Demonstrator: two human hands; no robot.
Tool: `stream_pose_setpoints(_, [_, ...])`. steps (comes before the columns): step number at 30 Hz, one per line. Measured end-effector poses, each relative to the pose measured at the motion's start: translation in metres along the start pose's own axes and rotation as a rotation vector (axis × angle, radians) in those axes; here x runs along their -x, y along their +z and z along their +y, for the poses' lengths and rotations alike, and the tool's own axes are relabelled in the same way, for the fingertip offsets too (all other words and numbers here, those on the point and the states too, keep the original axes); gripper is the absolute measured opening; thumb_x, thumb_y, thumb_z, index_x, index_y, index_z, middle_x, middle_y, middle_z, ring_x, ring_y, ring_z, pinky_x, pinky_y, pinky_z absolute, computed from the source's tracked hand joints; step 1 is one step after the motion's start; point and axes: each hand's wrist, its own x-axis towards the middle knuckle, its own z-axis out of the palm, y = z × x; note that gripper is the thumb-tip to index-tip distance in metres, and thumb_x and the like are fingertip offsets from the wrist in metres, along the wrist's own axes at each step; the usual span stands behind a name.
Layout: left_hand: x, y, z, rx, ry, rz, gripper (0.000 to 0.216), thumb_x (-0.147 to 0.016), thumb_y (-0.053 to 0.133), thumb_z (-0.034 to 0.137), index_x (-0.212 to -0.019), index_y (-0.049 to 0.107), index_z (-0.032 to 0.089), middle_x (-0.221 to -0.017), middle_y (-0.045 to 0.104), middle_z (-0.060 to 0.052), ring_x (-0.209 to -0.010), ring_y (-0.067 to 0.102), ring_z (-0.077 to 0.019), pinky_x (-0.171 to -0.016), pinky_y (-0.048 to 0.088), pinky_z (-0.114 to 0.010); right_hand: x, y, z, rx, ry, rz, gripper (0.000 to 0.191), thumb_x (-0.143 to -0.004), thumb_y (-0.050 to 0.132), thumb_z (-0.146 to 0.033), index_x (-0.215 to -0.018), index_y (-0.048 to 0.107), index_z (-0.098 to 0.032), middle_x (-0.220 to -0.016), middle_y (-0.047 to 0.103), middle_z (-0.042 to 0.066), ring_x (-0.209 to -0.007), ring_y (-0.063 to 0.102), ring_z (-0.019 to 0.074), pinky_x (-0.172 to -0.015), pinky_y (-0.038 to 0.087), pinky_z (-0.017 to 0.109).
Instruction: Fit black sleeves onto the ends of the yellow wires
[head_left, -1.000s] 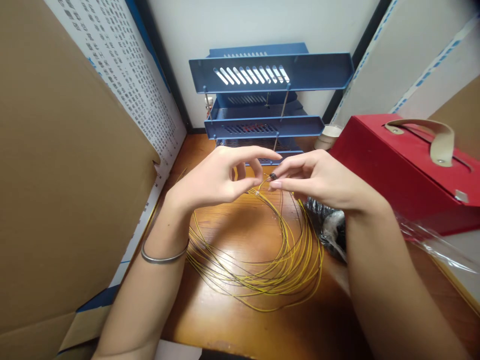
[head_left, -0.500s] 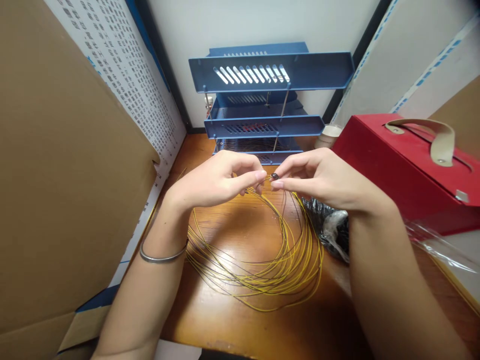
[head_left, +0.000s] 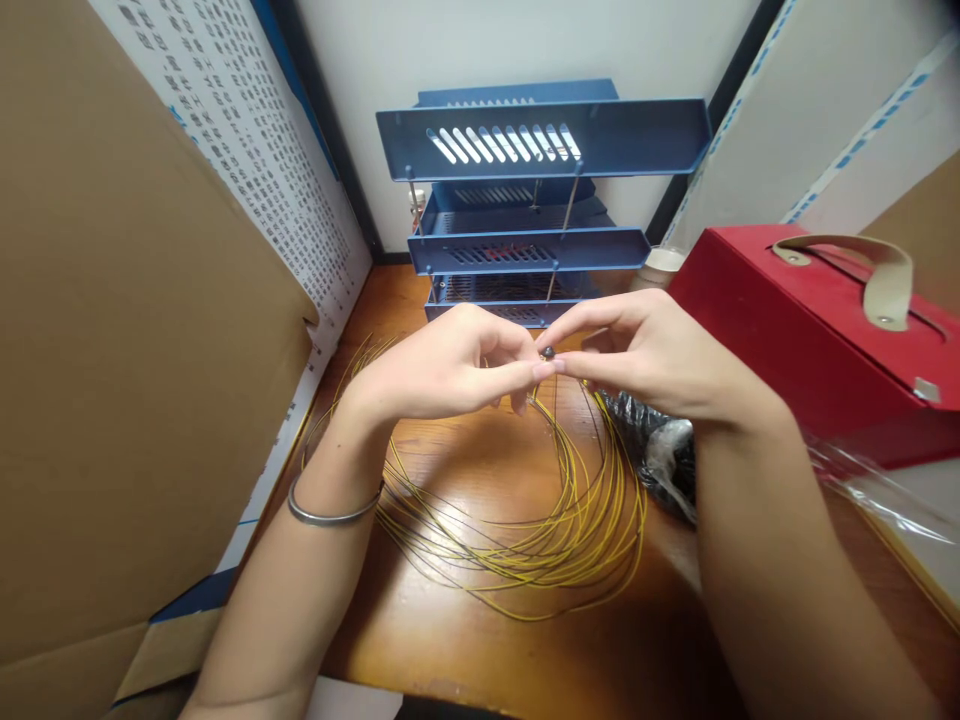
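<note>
My left hand (head_left: pixel 480 365) and my right hand (head_left: pixel 634 350) meet fingertip to fingertip above the table. A small black part (head_left: pixel 548 353), too small to name surely, shows between them, in the pinch of my right thumb and forefinger. The left thumb and fingers are closed on thin yellow and black wire, its end mostly hidden behind the fingertips. Below the hands, a loose coil of yellow and black wire (head_left: pixel 517 575) spreads over the wooden table (head_left: pixel 465 655). Part of that coil passes behind my left wrist, which wears a silver bangle.
A blue tiered file rack (head_left: pixel 630 135) stands at the back. To the right are a red box (head_left: pixel 750 340) with a beige handle, a paper cup (head_left: pixel 661 265) and a black plastic bag (head_left: pixel 637 430). A cardboard panel (head_left: pixel 150 350) rises on the left.
My left hand has moved slightly right, closing the gap between the fingertips. The wire stretch seen between the hands is now mostly covered. More coil shows behind the left wrist.
</note>
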Motion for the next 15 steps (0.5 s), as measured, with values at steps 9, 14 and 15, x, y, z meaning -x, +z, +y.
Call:
stream_pose_setpoints(9, [0.0018, 0.0012, 0.0027, 0.031, 0.061, 0.092, 0.036, -0.094, 0.061, 0.041, -0.073, 0.073, 0.014, -0.064, 0.072, -0.004, -0.055, 0.063, -0.0111, -0.052, 0.046, -0.02, 0.0015, -0.0003, -0.0018, -0.043, 0.011, 0.013, 0.026, -0.077, 0.08, -0.043, -0.087, 0.076, -0.019, -0.073, 0.07, 0.004, -0.063, 0.059, 0.0162, -0.054, 0.043, 0.028])
stream_pose_setpoints(14, [0.005, -0.0015, 0.004, -0.073, 0.158, 0.178, 0.028, -0.093, 0.062, 0.036, -0.078, 0.073, 0.015, -0.066, 0.072, -0.004, -0.057, 0.062, -0.0118, -0.053, 0.047, -0.022, 0.0021, -0.0013, -0.0005, -0.098, 0.017, 0.068, 0.028, -0.073, 0.083, -0.044, -0.083, 0.073, -0.019, -0.073, 0.069, 0.003, -0.062, 0.059, 0.0155, -0.051, 0.043, 0.029])
stream_pose_setpoints(15, [0.0055, -0.0021, 0.0041, -0.114, 0.193, 0.209, 0.024, -0.09, 0.065, 0.035, -0.08, 0.074, 0.015, -0.068, 0.073, -0.004, -0.058, 0.063, -0.0121, -0.054, 0.047, -0.022, 0.0024, -0.0015, -0.0006, -0.104, 0.021, 0.082, 0.029, -0.072, 0.083, -0.044, -0.083, 0.072, -0.02, -0.073, 0.068, 0.003, -0.061, 0.058, 0.0156, -0.05, 0.043, 0.029])
